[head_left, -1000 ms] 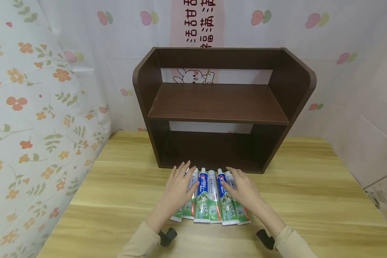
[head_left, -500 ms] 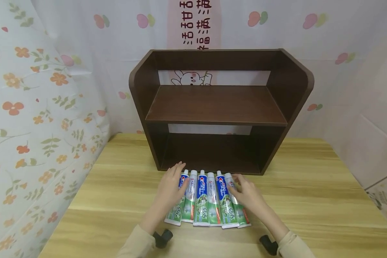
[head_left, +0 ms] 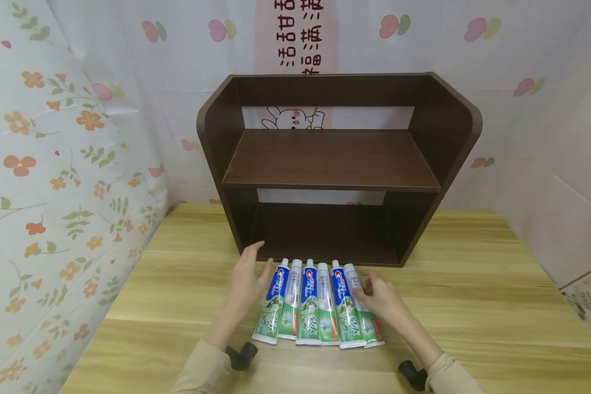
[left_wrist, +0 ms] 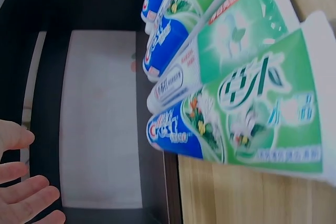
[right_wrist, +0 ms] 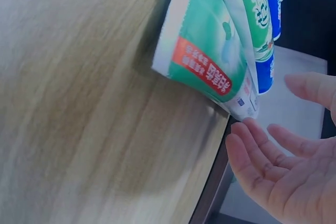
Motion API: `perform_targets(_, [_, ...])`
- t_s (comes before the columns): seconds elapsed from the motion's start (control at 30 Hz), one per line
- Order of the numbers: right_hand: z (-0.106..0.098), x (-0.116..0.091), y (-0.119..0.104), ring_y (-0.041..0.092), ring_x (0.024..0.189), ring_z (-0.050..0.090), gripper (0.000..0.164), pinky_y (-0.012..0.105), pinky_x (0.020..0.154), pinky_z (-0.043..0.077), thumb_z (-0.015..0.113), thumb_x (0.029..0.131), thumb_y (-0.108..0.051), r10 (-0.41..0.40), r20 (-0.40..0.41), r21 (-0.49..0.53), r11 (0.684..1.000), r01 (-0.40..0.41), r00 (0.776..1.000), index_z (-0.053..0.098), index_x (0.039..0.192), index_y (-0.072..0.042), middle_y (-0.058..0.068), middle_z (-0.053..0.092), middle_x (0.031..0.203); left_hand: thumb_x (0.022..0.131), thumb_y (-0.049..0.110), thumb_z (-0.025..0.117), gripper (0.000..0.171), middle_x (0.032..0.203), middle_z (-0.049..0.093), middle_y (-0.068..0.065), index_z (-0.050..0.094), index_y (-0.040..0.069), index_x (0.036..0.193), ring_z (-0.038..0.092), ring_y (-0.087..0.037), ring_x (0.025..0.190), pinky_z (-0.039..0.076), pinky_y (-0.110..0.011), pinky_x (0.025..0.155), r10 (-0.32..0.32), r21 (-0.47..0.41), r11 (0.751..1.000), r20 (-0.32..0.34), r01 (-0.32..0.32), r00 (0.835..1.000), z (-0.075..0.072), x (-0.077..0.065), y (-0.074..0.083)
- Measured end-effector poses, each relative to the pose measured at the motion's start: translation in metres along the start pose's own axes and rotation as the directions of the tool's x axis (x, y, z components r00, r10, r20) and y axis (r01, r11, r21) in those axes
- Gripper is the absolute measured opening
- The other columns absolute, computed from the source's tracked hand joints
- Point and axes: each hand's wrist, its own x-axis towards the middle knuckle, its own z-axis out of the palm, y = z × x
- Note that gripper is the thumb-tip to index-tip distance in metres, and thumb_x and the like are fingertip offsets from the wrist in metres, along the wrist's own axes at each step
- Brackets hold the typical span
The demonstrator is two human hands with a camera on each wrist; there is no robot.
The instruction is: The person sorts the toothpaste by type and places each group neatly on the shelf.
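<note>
Six green-and-blue or green-and-white plastic toothpaste tubes [head_left: 309, 314] lie between my left hand [head_left: 245, 279] and right hand [head_left: 383, 300], both loosely spread, empty; light, even side pressure should suit.

Wears a pale beige left sleeve [head_left: 203, 369] and a matching right sleeve [head_left: 454, 376].
Shows plain, lightly creased cloth, ending short of the bare left hand [head_left: 246, 279] and equally bare right hand [head_left: 382, 298]; carries a chunky black left wrist fitting [head_left: 246, 354] and a similar black right wrist fitting [head_left: 413, 377], both angular and bent, jutting out by the inner sides of the cuffs.
</note>
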Motion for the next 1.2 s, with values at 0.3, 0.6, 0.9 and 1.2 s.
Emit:
perform_targets(0.3, [0.003, -0.003, 0.006, 0.018, 0.077, 0.054, 0.050, 0.032, 0.067, 0.049, 0.065, 0.080, -0.012, 0.029, 0.032, 0.041, 0.999, -0.031, 0.999, 0.047, 0.123, 0.007, 0.011, 0.059, 0.087, 0.087, 0.015, 0.060, 0.045, 0.124, 0.053, -0.023, 0.046, -0.003, 0.125, 0.051, -0.036, 0.117, 0.043, -0.046, 0.097, -0.059, -0.063, 0.996, -0.047, 0.056, 0.997, -0.010, 0.010, -0.014])
perform_targets(0.6, [0.005, -0.003, 0.008, 0.016, 0.071, 0.052, 0.054, 0.027, 0.059, 0.046, 0.064, 0.080, -0.009, 0.047, 0.072, 0.069, 0.996, -0.052, 0.996, 0.043, 0.126, 0.009, 0.012, 0.058, 0.084, 0.088, 0.012, 0.057, 0.046, 0.124, 0.047, -0.028, 0.041, -0.010, 0.124, 0.045, -0.040, 0.118, 0.039, -0.049, 0.101, -0.181, -0.174, 0.971, -0.087, 0.164, 0.980, -0.014, 0.021, -0.032])
perform_targets(0.9, [0.006, -0.003, 0.008, 0.017, 0.070, 0.051, 0.053, 0.029, 0.059, 0.046, 0.064, 0.081, -0.013, 0.088, 0.110, 0.060, 0.994, -0.095, 0.990, 0.044, 0.123, 0.013, 0.012, 0.057, 0.082, 0.089, 0.015, 0.055, 0.052, 0.129, 0.041, -0.028, 0.033, -0.010, 0.129, 0.042, -0.041, 0.118, 0.038, -0.050, 0.100, -0.227, -0.206, 0.953, 0.000, 0.222, 0.974, -0.019, 0.038, -0.047])
perform_targets(1.2, [0.009, -0.003, 0.011, 0.016, 0.067, 0.051, 0.035, 0.024, 0.056, 0.045, 0.063, 0.082, -0.016, 0.156, 0.144, 0.103, 0.980, -0.171, 0.977, 0.055, 0.103, 0.011, 0.010, 0.057, 0.077, 0.088, 0.011, 0.055, 0.055, 0.128, 0.042, -0.030, 0.029, -0.010, 0.132, 0.046, -0.044, 0.115, 0.042, -0.050, 0.096, -0.211, -0.241, 0.947, 0.037, 0.214, 0.977, -0.019, 0.062, -0.057])
